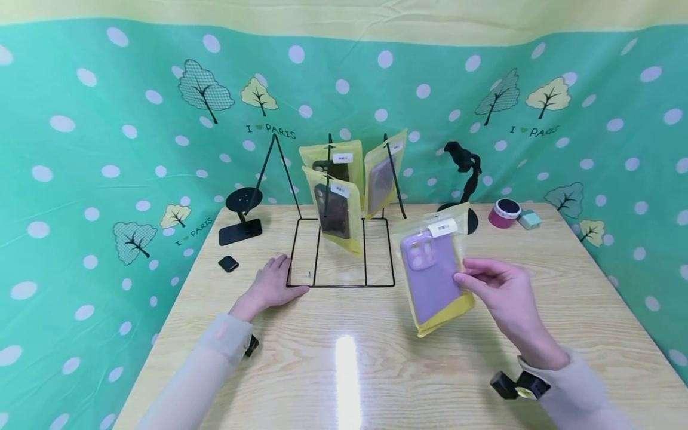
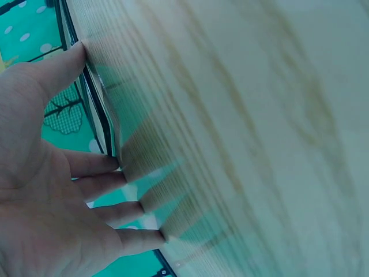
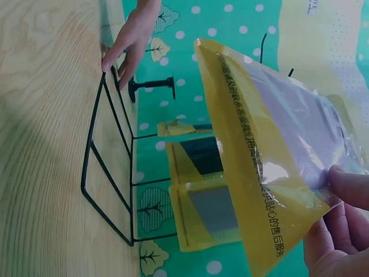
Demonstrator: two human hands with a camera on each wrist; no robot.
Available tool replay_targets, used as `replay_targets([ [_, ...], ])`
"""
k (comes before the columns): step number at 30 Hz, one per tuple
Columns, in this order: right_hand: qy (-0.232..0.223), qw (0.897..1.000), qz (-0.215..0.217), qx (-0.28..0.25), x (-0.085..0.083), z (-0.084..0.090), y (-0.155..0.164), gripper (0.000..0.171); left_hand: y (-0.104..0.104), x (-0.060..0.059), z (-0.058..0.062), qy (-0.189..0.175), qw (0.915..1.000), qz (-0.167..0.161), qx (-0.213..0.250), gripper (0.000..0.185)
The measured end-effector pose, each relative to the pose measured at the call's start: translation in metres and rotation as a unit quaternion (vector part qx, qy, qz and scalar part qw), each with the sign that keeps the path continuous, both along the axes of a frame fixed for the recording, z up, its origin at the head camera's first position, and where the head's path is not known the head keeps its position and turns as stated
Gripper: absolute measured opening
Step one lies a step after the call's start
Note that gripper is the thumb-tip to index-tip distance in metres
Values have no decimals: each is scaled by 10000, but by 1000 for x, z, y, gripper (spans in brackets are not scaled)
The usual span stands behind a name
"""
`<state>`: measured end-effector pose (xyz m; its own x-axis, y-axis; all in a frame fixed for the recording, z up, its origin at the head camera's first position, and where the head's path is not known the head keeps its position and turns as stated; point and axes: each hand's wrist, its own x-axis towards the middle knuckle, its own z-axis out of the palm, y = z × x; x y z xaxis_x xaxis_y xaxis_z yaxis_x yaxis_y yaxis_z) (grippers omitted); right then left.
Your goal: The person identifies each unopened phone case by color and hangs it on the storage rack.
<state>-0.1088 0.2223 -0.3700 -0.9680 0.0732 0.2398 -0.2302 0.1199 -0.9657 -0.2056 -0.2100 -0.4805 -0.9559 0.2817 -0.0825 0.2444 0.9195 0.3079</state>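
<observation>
A purple phone case in a yellow-backed clear bag (image 1: 432,272) is tilted above the table, to the right of a black wire rack (image 1: 340,286). My right hand (image 1: 502,292) pinches the bag's right edge between thumb and fingers. On the rack's front left corner rests my left hand (image 1: 271,283), fingers extended; in the left wrist view the fingertips touch the tabletop by the black wire. Two bagged dark cases, a front one (image 1: 334,212) and a rear one (image 1: 349,158), hang from one rack prong. A bagged purple case (image 1: 383,176) hangs from the prong on the right.
At the back left stands a black round-topped stand (image 1: 242,224), with a small black square object (image 1: 228,263) in front. Behind the held bag is a black bent-arm stand (image 1: 469,173). Right of it sit a pink jar (image 1: 504,213) and a small teal box (image 1: 530,219).
</observation>
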Motion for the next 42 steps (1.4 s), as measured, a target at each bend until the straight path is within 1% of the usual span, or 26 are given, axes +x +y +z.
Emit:
replay_targets([
  [5,-32,9996,107,-276,-2,-2,-8,25,0,-1,-1,14,10000,3,-5,92],
  [8,-60,9994,144,-321,-3,-3,-11,25,0,0,-1,18,10000,5,10,92],
  [16,-65,9995,236,-220,-7,-6,-22,27,1,0,-1,6,10000,57,12,92],
  [23,-136,9995,232,142,-14,-9,-25,28,1,1,0,-7,10000,32,15,92],
  [30,34,9992,381,-73,-17,-7,-28,28,1,0,-1,17,10000,27,51,92],
  [35,-122,9994,305,104,-21,-5,-32,31,0,1,-1,11,10000,55,18,93],
  [42,-303,9991,60,305,-36,-5,-33,34,0,0,-2,23,10000,51,12,94],
])
